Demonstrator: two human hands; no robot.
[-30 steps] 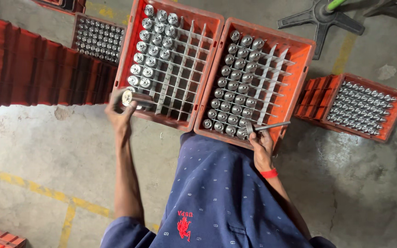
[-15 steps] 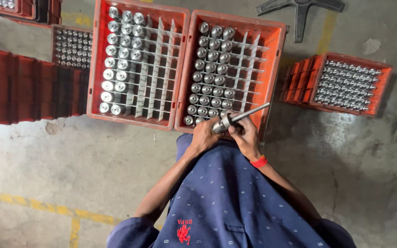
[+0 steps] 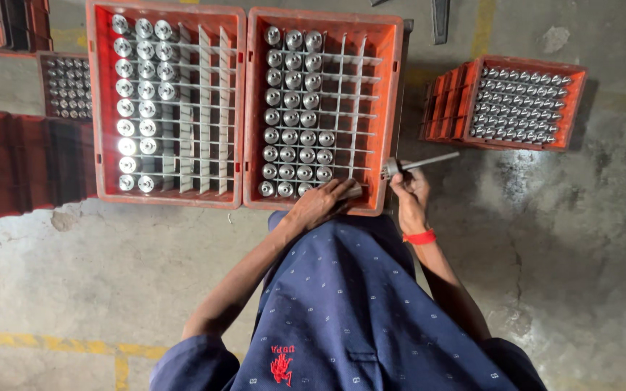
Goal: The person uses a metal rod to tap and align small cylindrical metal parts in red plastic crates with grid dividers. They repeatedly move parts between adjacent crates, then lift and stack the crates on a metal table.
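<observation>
The left hand (image 3: 320, 205) rests on the near edge of an orange crate (image 3: 394, 108), in its bottom corner. Its fingers are curled around a shiny metal cylinder (image 3: 351, 192) — the piece sits right at the crate's near row, half hidden under the fingers.

The right hand (image 3: 410, 194) is just beside the left one, outside the crate's near corner. It is closed around a thin metal tool (image 3: 420, 163) with a long rod that sticks out away from the left hand. A red band (image 3: 419, 237) goes round that wrist.

Just past the left hand's fingers, the crate holds rows of round metal pieces (image 3: 297, 116) standing in a wire grid. The slots on the side nearer the right hand are bare.

A second orange crate (image 3: 97, 108) touches the first, on the far side from the right hand. It has shiny pieces too.

Well apart, beyond the right hand, a smaller orange crate (image 3: 443, 101) full of small metal parts sits on the grey floor (image 3: 110, 275). Below both hands is the person's blue dotted shirt (image 3: 342, 311).
</observation>
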